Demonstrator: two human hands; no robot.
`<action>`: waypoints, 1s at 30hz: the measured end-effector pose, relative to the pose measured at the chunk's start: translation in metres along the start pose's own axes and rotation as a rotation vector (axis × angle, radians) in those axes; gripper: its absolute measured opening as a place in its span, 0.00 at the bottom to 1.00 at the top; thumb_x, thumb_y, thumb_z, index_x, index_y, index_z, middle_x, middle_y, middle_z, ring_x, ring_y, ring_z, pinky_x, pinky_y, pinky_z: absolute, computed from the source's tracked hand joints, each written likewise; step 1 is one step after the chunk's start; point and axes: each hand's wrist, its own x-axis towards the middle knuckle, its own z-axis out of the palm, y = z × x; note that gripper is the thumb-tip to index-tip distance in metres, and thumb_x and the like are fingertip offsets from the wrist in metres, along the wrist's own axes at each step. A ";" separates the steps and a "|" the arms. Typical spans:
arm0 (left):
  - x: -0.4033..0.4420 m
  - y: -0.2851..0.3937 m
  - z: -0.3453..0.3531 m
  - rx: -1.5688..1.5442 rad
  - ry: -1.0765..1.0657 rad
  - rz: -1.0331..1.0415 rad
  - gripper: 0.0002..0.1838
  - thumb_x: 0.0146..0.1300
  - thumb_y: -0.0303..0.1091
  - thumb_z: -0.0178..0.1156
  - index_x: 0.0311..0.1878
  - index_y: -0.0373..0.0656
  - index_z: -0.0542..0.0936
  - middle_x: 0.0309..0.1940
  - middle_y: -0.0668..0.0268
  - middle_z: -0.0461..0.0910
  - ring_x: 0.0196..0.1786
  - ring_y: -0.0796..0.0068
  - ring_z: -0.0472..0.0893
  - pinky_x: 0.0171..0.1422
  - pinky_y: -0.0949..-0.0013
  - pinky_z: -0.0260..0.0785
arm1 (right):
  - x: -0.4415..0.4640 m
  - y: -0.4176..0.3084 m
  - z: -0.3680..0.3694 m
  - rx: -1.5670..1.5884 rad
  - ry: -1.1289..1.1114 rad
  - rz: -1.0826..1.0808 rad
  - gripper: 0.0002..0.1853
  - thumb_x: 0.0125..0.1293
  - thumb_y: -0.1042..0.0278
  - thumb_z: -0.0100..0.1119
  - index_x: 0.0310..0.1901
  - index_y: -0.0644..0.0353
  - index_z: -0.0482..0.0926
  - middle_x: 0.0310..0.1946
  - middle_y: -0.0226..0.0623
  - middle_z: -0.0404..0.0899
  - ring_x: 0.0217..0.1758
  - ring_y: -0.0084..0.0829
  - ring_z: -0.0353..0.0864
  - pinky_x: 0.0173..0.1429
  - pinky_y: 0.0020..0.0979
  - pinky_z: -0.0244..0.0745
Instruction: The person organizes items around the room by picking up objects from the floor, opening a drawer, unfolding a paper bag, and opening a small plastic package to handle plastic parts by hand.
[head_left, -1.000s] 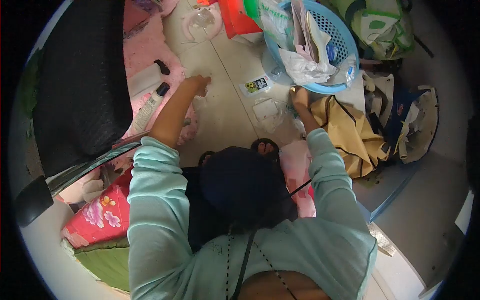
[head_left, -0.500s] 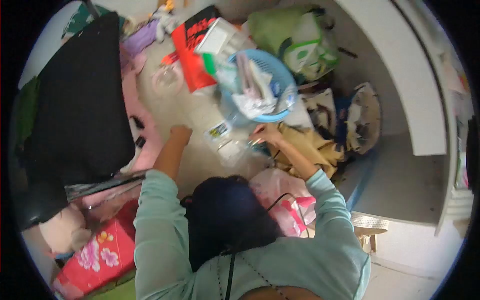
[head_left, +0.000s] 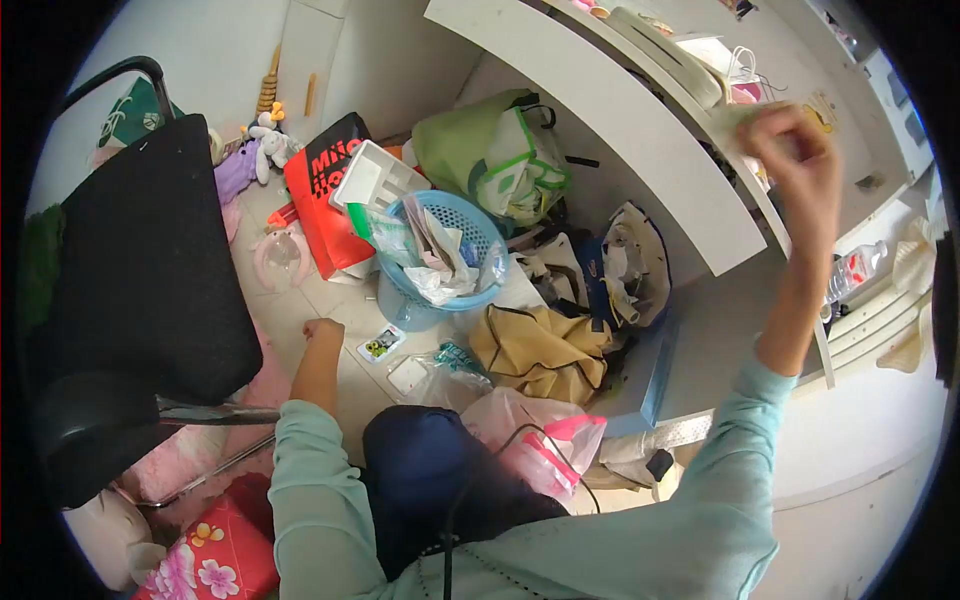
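My left hand is low over the tiled floor, its fingers curled closed; anything inside them is hidden. Near it lie a small white card-like item with a dark and green picture and a clear plastic bag. My right hand is raised at the desk's edge, slightly blurred, with fingers curled together. A pale greenish smear shows by its fingertips, too unclear to name. Below the desk stands a blue basket filled with papers and plastic wrappers.
A black chair stands left. Around the basket are a red bag, a white tray, a green bag, a tan bag and a pink-white plastic bag. The white desk curves overhead; a bottle is at right.
My right hand has moved from beside the clear plastic bag up and right to the desk. My left hand stays low and closed. The view has shifted, showing more of the desk.
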 end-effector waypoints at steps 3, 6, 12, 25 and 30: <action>-0.001 0.001 -0.002 -0.006 0.052 0.018 0.28 0.46 0.37 0.63 0.54 0.51 0.69 0.49 0.65 0.73 0.51 0.64 0.74 0.44 0.55 0.71 | 0.011 0.017 -0.053 -0.346 0.018 0.201 0.04 0.49 0.75 0.60 0.26 0.64 0.76 0.26 0.31 0.77 0.32 0.19 0.73 0.40 0.21 0.67; 0.008 0.004 0.001 0.012 0.032 0.024 0.28 0.46 0.37 0.63 0.53 0.50 0.69 0.49 0.65 0.73 0.51 0.65 0.74 0.44 0.55 0.71 | 0.002 0.024 -0.066 -0.897 0.054 0.315 0.05 0.45 0.75 0.59 0.25 0.64 0.75 0.24 0.37 0.76 0.29 0.25 0.75 0.36 0.24 0.67; -0.018 0.006 -0.013 -0.056 0.121 0.058 0.24 0.46 0.35 0.62 0.50 0.50 0.71 0.49 0.65 0.73 0.51 0.66 0.74 0.43 0.56 0.72 | -0.002 0.084 -0.066 -0.863 -0.473 0.198 0.06 0.37 0.79 0.58 0.21 0.65 0.71 0.18 0.43 0.73 0.24 0.33 0.74 0.29 0.30 0.66; -0.027 -0.004 0.000 -0.019 0.278 0.069 0.22 0.45 0.34 0.61 0.48 0.51 0.73 0.46 0.63 0.75 0.49 0.63 0.76 0.42 0.55 0.72 | 0.024 0.112 -0.078 -0.553 -0.662 0.443 0.18 0.50 0.74 0.56 0.46 0.52 0.76 0.47 0.29 0.73 0.37 0.23 0.74 0.37 0.21 0.71; -0.044 -0.011 -0.041 -0.544 0.733 -0.262 0.27 0.52 0.39 0.58 0.57 0.52 0.63 0.49 0.59 0.68 0.48 0.57 0.74 0.47 0.53 0.68 | 0.013 0.112 -0.090 -0.893 -0.087 -0.182 0.10 0.59 0.71 0.52 0.43 0.59 0.73 0.39 0.31 0.73 0.30 0.17 0.69 0.29 0.19 0.65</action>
